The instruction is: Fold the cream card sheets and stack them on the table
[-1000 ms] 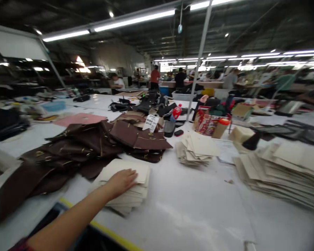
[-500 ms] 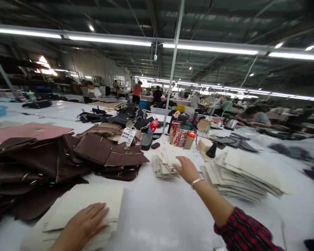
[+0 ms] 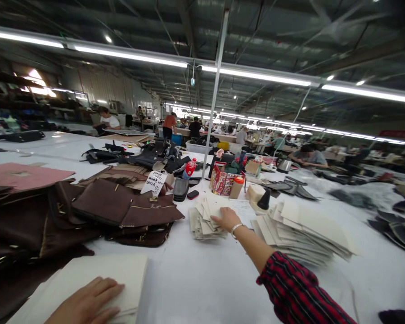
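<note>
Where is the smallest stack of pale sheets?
Near the head view's middle, the smallest stack lies by the right hand, with brown pieces to its left and a larger fanned stack to its right.

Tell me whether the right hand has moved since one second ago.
Yes. Judged against the small pale stack, the right hand has come leftward, from beside the large pale stack to the small one's right edge.
</note>
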Demonstrator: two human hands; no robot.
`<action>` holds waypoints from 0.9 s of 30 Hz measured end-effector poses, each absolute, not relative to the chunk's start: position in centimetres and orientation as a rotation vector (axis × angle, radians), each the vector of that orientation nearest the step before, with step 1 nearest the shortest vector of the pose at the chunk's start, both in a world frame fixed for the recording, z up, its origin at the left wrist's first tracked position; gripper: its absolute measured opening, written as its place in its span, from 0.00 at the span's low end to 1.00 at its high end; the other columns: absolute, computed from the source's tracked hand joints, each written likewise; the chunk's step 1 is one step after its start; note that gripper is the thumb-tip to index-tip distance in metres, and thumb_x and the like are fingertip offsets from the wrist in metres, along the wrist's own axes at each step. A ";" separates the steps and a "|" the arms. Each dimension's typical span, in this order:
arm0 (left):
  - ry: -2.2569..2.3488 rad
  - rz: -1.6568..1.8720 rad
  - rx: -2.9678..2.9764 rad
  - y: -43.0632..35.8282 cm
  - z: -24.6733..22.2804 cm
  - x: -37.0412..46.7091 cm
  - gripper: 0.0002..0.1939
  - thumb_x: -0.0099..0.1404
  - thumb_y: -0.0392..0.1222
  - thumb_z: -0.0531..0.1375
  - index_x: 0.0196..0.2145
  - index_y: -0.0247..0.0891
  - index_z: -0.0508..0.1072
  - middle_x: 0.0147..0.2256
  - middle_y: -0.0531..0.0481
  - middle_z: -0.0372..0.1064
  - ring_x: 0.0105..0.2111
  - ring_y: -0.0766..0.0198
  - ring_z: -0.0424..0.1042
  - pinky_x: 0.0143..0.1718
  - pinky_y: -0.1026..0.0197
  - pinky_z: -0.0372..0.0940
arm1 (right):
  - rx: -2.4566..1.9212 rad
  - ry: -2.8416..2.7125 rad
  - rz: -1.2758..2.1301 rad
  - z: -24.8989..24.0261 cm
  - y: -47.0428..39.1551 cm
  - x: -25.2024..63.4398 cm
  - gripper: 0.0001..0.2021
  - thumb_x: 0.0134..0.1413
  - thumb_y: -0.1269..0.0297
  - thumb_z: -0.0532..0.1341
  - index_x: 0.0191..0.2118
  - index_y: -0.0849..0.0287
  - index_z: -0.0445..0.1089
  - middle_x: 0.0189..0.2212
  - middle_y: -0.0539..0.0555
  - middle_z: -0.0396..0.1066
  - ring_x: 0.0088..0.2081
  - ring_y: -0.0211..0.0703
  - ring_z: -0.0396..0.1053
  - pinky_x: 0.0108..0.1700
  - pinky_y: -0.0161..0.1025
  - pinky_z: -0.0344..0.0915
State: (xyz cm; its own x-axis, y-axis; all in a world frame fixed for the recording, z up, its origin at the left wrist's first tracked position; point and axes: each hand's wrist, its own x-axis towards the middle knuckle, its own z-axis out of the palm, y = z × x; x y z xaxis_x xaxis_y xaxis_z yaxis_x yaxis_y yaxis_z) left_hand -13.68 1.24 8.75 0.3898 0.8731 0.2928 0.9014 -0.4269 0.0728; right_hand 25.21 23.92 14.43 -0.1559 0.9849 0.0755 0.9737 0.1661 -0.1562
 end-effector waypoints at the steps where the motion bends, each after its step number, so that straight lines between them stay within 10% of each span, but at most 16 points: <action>1: -1.638 -0.384 -2.580 1.4 9.2 -13.5 0.16 0.56 0.52 0.56 0.43 0.53 0.68 0.39 0.56 0.69 0.38 0.63 0.68 0.41 0.66 0.62 | -1.972 -2.243 0.086 14.2 23.9 24.8 0.29 0.50 0.47 0.49 0.49 0.68 0.60 0.47 0.67 0.60 0.49 0.55 0.58 0.46 0.45 0.55; 15: -1.743 -0.181 -2.733 2.4 11.1 -13.5 0.15 0.58 0.45 0.55 0.45 0.50 0.67 0.44 0.50 0.64 0.42 0.60 0.64 0.43 0.62 0.60 | -2.032 -2.478 -0.093 16.5 24.0 20.9 0.16 0.56 0.60 0.52 0.46 0.65 0.61 0.40 0.57 0.66 0.39 0.42 0.66 0.42 0.44 0.62; 27: -1.544 0.031 -2.763 2.2 12.6 -13.4 0.22 0.56 0.50 0.57 0.48 0.42 0.62 0.44 0.47 0.62 0.40 0.59 0.61 0.42 0.60 0.58 | -1.874 -2.399 -0.464 20.8 23.4 22.0 0.14 0.54 0.76 0.44 0.42 0.73 0.61 0.34 0.70 0.67 0.35 0.55 0.69 0.33 0.46 0.61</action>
State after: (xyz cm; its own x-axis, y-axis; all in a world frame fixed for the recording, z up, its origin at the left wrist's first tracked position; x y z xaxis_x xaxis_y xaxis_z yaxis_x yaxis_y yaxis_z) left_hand -13.41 2.16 12.60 0.5238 0.8513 -0.0290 0.8518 -0.5237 0.0111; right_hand 22.01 23.35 20.78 -0.2582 0.9380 0.2314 0.9566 0.2148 0.1969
